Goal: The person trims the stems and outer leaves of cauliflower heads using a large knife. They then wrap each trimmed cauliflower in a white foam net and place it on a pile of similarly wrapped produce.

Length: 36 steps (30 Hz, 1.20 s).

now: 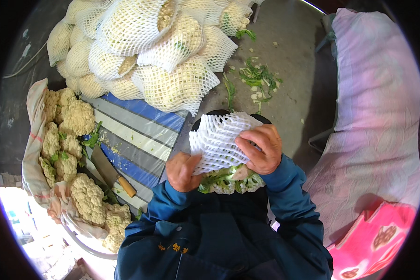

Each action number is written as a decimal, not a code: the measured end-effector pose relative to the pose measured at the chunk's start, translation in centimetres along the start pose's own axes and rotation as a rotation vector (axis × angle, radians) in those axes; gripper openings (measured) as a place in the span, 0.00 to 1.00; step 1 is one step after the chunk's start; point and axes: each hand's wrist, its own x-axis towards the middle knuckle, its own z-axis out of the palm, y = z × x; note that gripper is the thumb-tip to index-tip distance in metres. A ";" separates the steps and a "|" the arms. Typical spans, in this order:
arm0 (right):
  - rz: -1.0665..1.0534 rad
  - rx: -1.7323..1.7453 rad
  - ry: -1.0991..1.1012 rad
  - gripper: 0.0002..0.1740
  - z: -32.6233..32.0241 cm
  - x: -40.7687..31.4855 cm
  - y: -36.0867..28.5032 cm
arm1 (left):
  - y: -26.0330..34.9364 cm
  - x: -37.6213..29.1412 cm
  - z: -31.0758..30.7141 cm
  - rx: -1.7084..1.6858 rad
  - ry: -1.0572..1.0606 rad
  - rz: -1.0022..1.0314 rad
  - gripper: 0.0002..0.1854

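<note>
A white foam net sleeve (218,140) partly covers a cauliflower head (227,182) in my lap. The cauliflower's cut stem and green leaf ribs face up, and its florets stick out of the sleeve on the side nearest my body. My left hand (184,171) pinches the sleeve's left edge. On the other side, my right hand (262,148) grips the sleeve's right edge, thumb and fingers bent over the netting close to the stem. Most of the cauliflower is hidden under the net.
Netted cauliflowers (168,52) are piled ahead. To the left, bare cauliflowers (78,119) fill a cloth-lined container (35,140). A cleaver (106,166) with a wooden handle lies on the striped sheet (140,136). Leaf trimmings (259,77) litter the floor; a cloth-covered bed (371,122) stands right.
</note>
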 end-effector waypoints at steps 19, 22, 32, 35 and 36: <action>0.276 -0.046 0.108 0.34 -3.9 -3.3 2.1 | 2.2 2.2 4.2 0.076 -0.135 -0.326 0.28; 0.266 -0.090 0.112 0.34 -5.2 -4.3 1.2 | 2.3 2.3 4.7 0.065 -0.108 -0.292 0.26; 0.319 -0.253 -0.021 0.28 -8.0 -8.9 -1.8 | 2.2 2.5 5.9 0.062 -0.118 -0.207 0.23; 0.316 -0.269 -0.002 0.26 -8.5 -9.4 -2.0 | 2.7 2.6 5.9 0.063 -0.116 -0.203 0.22; 0.342 -0.283 0.018 0.26 -8.7 -9.6 -2.2 | 2.8 2.7 5.9 0.063 -0.116 -0.199 0.22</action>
